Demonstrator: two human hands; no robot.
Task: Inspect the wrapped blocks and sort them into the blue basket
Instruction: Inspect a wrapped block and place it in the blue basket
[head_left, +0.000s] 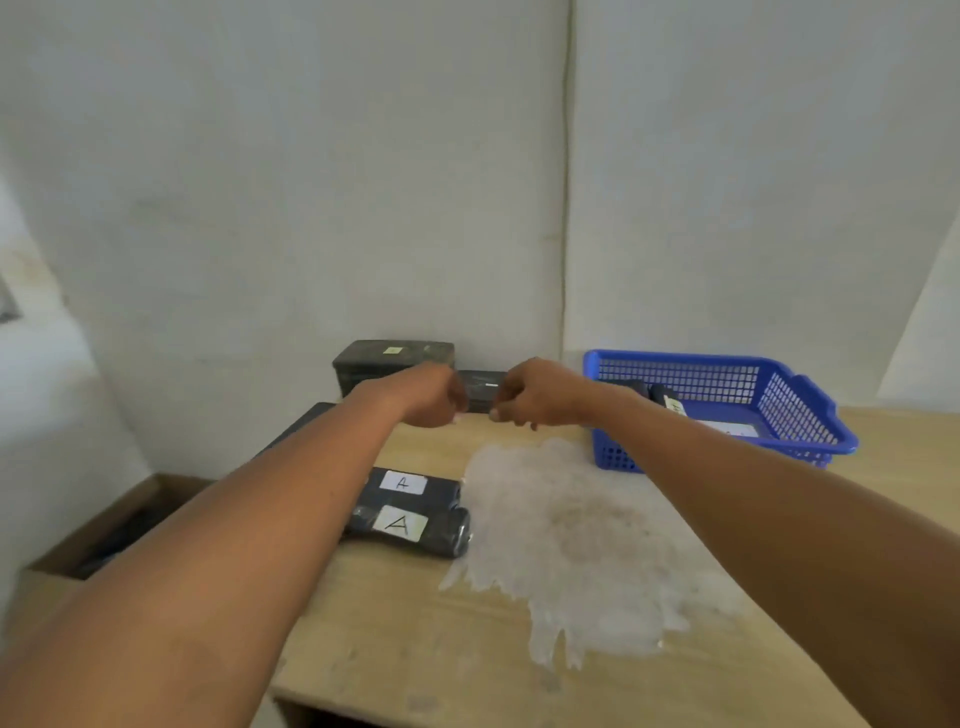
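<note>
Pale wall behind a wooden desk (519, 649); sorting partly done.
Blue basket (800, 415) at the desk's right rear already contains at least two dark wrapped blocks; two "A"-labelled blocks (410, 512) remain side by side on the desk, left of centre; left hand (428, 397) and right hand (537, 395) hold one dark block (480, 389) between them, raised for inspection, fingers curled round its ends.

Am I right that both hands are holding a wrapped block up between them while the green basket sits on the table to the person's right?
Not quite: the basket is blue, not green, as the head view shows. The rest holds: the left hand and right hand hold a wrapped block between them, and the basket sits on the table to the right.
</note>
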